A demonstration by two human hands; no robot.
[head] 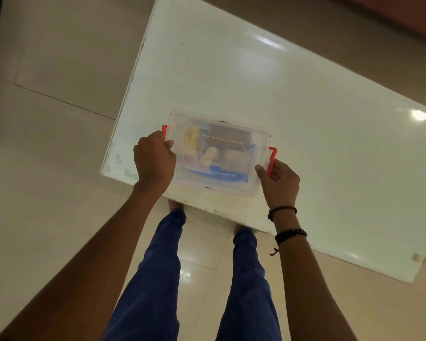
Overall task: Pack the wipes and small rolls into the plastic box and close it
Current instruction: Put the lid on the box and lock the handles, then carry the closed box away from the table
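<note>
A clear plastic box (234, 190) with its lid on rests at the near edge of the white table (305, 119). Through the lid I see a yellow pack (191, 141), a small pale roll (209, 155), brown packs (228, 136) and blue wrapping (202, 172). My left hand (154, 159) grips the box's left end at the red latch (164, 131). My right hand (279, 183) holds the right end, fingers on the other red latch (271, 159), which stands out from the box's side.
The table's near edge runs just under the box, with my legs in blue trousers (158, 279) and bare feet below it. Pale floor tiles (47, 119) surround the table. A small round bumper (416, 257) sits at the table's near right corner.
</note>
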